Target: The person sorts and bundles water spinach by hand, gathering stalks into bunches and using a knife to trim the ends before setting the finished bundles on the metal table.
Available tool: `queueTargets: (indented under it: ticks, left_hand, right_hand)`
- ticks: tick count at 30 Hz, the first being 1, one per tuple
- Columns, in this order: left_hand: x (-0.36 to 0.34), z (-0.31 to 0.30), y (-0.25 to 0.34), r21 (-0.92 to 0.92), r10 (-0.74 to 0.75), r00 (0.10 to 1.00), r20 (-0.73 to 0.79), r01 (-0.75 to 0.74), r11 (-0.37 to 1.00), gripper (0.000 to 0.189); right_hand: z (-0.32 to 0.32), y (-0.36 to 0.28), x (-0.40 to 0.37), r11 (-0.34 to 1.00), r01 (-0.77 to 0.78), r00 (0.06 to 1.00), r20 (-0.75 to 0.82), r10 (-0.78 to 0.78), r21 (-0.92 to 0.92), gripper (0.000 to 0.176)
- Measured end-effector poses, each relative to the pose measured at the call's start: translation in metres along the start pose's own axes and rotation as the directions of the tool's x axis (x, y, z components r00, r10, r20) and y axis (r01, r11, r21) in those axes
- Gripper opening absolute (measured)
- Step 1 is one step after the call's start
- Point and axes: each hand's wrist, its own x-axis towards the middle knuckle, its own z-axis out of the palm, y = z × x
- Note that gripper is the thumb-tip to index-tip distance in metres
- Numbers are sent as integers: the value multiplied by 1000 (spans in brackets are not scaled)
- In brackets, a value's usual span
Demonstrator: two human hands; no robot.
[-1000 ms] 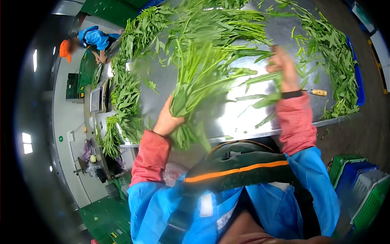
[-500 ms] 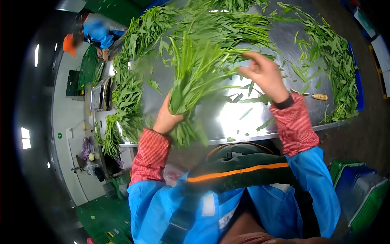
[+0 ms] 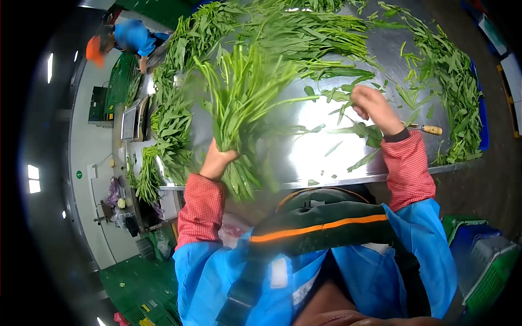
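Note:
A bunch of leafy greens with long hollow-looking stems, like water spinach (image 3: 236, 103), stands upright above the table's near left part. My left hand (image 3: 218, 162) is wrapped around its leafy lower part, stems fanning upward. To the right, my right hand (image 3: 376, 108) has its fingers curled in a pinch at a leafy sprig (image 3: 338, 95); the fingertips are partly hidden. Loose leaves (image 3: 365, 132) lie on the metal table (image 3: 310, 163) below that hand. A wooden-handled blade tool (image 3: 432, 130) rests beside my right wrist, which partly hides its blade.
More greens are heaped along the back (image 3: 315, 35), the left side (image 3: 173, 119) and the right side (image 3: 454, 92). A scale (image 3: 130, 124) stands at the left. Beyond it a person in blue (image 3: 133, 39) bends over the work surface. Crates (image 3: 489, 261) stand at lower right.
My right hand has moved right and slightly down, away from the bunch, its fingers now more curled, with a leafy sprig at them. The bunch has shifted a little left in my left hand.

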Motion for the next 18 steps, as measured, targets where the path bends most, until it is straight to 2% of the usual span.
queueTargets:
  ticks: [1,4,5,8,9,10,12,13,14,16,17,18]
  left_hand:
    - [1,-4,-1,-15,-9,1000,1,9,1000,54]
    - [3,-1,5,-46,-18,1000,9,18,999,47]
    - [3,1,10,-61,-30,999,19,31,998,46]
    - [2,5,16,-94,-35,998,55,40,995,43]
    - [2,5,16,-96,-38,997,62,44,994,43]
    - [2,4,16,-98,-41,997,69,48,994,43]
    - [2,3,13,-116,-35,997,74,43,992,44]
    - [2,3,13,-125,-31,996,79,40,991,44]
    - [2,4,14,-138,-45,995,92,58,989,45]
    - [1,5,19,-163,-72,991,117,91,982,46]
    - [2,4,18,-166,-56,992,116,75,983,47]
    - [2,1,17,-172,-49,993,109,67,983,47]
  right_hand:
    - [2,9,1,999,37,997,60,-39,32,17]
    - [17,17,2,967,4,999,-38,6,256,18]
    - [21,20,3,976,-42,998,-42,52,216,19]
    - [23,32,8,986,5,1000,-14,-3,166,16]
    - [20,34,9,997,-25,1000,-13,26,70,21]
    - [24,39,12,995,74,996,-42,-77,-67,26]
    - [36,54,19,907,251,956,-60,-287,-339,41]
    - [43,52,20,859,251,962,19,-272,-447,63]
    - [57,51,18,805,249,964,61,-257,-538,64]
    - [78,71,25,802,313,950,179,-258,-508,58]
    - [78,72,26,855,185,971,226,-81,-485,40]
    - [76,77,28,895,159,977,195,-83,-418,34]
